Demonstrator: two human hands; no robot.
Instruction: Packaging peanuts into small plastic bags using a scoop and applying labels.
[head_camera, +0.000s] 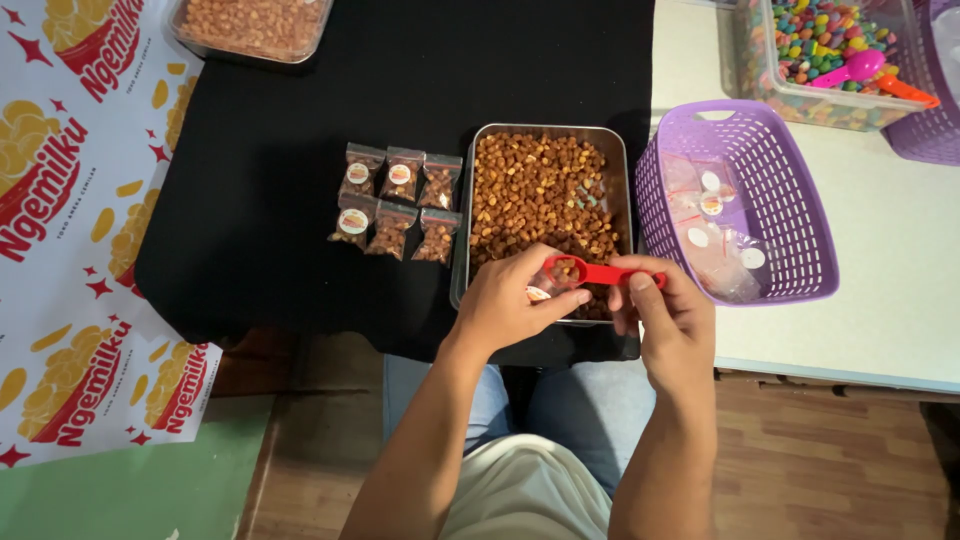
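Observation:
My left hand (513, 297) holds a small clear plastic bag (548, 284) with a round sticker, over the near edge of a metal tray (464, 240) full of brown coated nuts. My right hand (672, 318) grips the handle of a red scoop (598, 272), whose bowl holds a few nuts at the bag's mouth. Several filled, sealed little bags (397, 202) lie in two rows on the black cloth (280, 150) left of the tray.
A purple plastic basket (800, 215) with empty clear bags stands right of the tray on a white table (900, 300). Farther back are a clear tub of coloured candies (830, 60) with pink and orange scoops, and another container of nuts (250, 25). Printed paper (70, 200) covers the left.

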